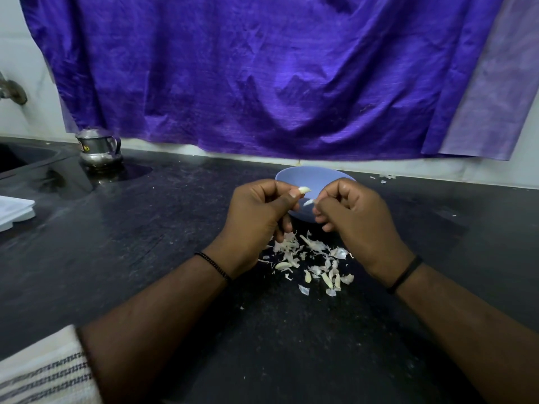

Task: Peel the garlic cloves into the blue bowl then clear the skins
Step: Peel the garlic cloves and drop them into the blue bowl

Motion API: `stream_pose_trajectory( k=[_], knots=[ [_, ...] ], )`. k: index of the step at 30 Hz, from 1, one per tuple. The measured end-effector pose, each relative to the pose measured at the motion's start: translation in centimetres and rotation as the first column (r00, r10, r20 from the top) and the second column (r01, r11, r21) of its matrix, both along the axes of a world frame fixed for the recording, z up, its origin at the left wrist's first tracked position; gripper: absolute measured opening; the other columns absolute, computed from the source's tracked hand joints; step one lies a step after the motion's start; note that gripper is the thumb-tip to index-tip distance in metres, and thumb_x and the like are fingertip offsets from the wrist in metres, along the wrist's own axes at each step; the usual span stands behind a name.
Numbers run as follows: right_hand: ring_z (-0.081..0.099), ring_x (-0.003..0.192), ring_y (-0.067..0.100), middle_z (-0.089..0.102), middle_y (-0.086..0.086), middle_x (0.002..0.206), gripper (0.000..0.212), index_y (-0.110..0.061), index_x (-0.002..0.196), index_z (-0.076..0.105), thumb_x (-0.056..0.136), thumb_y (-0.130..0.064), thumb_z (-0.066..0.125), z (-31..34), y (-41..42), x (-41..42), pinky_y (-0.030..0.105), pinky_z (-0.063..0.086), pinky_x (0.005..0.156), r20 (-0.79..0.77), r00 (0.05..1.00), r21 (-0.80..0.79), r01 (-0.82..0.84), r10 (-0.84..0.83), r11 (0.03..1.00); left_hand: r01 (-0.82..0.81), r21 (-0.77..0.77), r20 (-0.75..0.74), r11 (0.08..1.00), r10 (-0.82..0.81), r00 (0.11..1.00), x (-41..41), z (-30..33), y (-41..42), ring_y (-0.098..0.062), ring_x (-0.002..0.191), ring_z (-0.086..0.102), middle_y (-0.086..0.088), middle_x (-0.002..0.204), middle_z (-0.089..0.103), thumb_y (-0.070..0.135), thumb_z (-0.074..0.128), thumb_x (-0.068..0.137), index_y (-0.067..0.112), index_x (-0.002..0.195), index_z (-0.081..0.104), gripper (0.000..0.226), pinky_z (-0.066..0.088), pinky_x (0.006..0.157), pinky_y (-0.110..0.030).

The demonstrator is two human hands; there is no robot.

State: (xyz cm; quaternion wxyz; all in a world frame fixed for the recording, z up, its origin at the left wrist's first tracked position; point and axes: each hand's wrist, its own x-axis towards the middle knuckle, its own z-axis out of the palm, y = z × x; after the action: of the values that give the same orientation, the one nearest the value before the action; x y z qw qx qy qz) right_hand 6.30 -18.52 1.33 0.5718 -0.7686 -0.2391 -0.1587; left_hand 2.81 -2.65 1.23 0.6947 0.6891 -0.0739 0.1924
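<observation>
Head view: I'm pinching a garlic clove (304, 190) in my left hand (258, 217), thumb and forefinger curled round its lower end, right over the blue bowl (294, 177). My right hand (354, 215) is curled too, fingertips nipping a strip of skin (308, 202) that's coming away just below the clove.

To do this bit well, I'd say: keep the left grip firm but low so the tip stays bare, pull the strip down and toward me w/ the right, not sideways, so it tears long instead of flaking. Let the skin fall short of the bowl, onto the pile of skins (312, 262) already lying on the black counter (145, 258) btwn my wrists. Only the clean clove should drop in.

What I'm not able to see: the bowl's inside is mostly blocked by both hands, so no telling how many cloves are in there. Can't make out whether the clove's back is fully bare. A few scraps (385, 177) are lying near the wall, beyond the bowl's right side; skins prob., too small to be sure. Unpeeled cloves, if any are left, aren't showing.
</observation>
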Motion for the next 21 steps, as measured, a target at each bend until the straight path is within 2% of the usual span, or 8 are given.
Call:
stream_pose_trajectory(
  k=[2,5,7,11,16,18,21],
  knots=[
    [0.064,0.067,0.030,0.068,0.006,0.068,0.020,-0.014,0.072,0.068,0.083,-0.030,0.071,-0.05,-0.08,-0.04,0.046,0.057,0.064,0.042,0.999,-0.052,0.007,-0.005,0.999,-0.025,0.026,0.032,0.999,0.024,0.999,0.07,-0.06,-0.02,-0.010,0.036,0.045,0.003,0.049,0.059,0.009,0.063,0.095,0.000,0.090,0.070,0.013,0.038,0.036,-0.021],
    [0.063,0.061,0.010,0.072,-0.001,0.069,0.010,-0.014,0.076,0.072,0.082,-0.019,0.078,-0.02,0.04,-0.07,0.028,0.053,0.061,0.035,0.999,-0.031,0.008,-0.007,0.999,-0.059,0.087,0.069,0.994,0.053,0.996,0.13,-0.24,0.03,-0.012,0.038,0.046,-0.001,0.048,0.058,0.010,0.064,0.094,0.006,0.092,0.074,0.010,0.039,0.038,-0.022],
    [0.064,0.062,0.005,0.073,-0.003,0.071,0.005,-0.015,0.079,0.074,0.081,-0.015,0.078,0.05,0.10,-0.12,0.022,0.049,0.061,0.003,1.000,0.002,-0.006,0.006,1.000,-0.088,0.146,0.101,0.985,0.074,0.992,0.13,-0.38,0.01,-0.012,0.040,0.048,0.002,0.049,0.059,0.011,0.065,0.093,0.006,0.092,0.074,0.010,0.041,0.040,-0.022],
    [0.064,0.062,0.001,0.072,-0.008,0.067,0.007,-0.018,0.077,0.076,0.084,-0.018,0.076,0.05,0.10,-0.13,0.017,0.046,0.060,-0.011,1.000,0.031,0.019,-0.018,0.999,-0.173,0.315,0.188,0.933,0.117,0.975,0.21,-0.64,-0.01,-0.003,0.045,0.053,0.015,0.056,0.062,0.014,0.067,0.093,0.010,0.093,0.076,0.009,0.044,0.047,-0.018],
    [0.066,0.064,0.000,0.073,-0.010,0.069,0.008,-0.017,0.078,0.078,0.085,-0.020,0.076,-0.06,0.21,-0.28,0.014,0.049,0.062,0.060,0.995,-0.020,0.082,-0.080,0.996,-0.368,0.517,0.385,0.773,0.174,0.906,0.34,-0.78,0.01,-0.005,0.074,0.061,0.014,0.080,0.067,0.014,0.070,0.089,0.019,0.092,0.077,0.009,0.047,0.063,-0.012],
    [0.066,0.064,-0.001,0.073,-0.011,0.069,0.006,-0.017,0.079,0.078,0.084,-0.018,0.076,-0.03,0.20,-0.49,0.010,0.047,0.060,0.115,0.988,-0.069,0.116,-0.108,0.991,-0.400,0.552,0.423,0.732,0.167,0.890,0.35,-0.81,0.04,-0.007,0.074,0.061,0.013,0.079,0.065,0.014,0.070,0.089,0.017,0.093,0.078,0.010,0.044,0.063,-0.009],
    [0.067,0.067,0.000,0.073,-0.012,0.074,0.004,-0.018,0.083,0.079,0.085,-0.019,0.075,0.02,0.17,-0.71,0.015,0.053,0.062,0.193,0.972,-0.134,0.162,-0.135,0.978,-0.421,0.577,0.459,0.700,0.148,0.876,0.31,-0.77,0.06,-0.006,0.069,0.059,0.012,0.077,0.064,0.017,0.066,0.090,0.016,0.092,0.078,0.012,0.042,0.061,-0.009]
  ],
)
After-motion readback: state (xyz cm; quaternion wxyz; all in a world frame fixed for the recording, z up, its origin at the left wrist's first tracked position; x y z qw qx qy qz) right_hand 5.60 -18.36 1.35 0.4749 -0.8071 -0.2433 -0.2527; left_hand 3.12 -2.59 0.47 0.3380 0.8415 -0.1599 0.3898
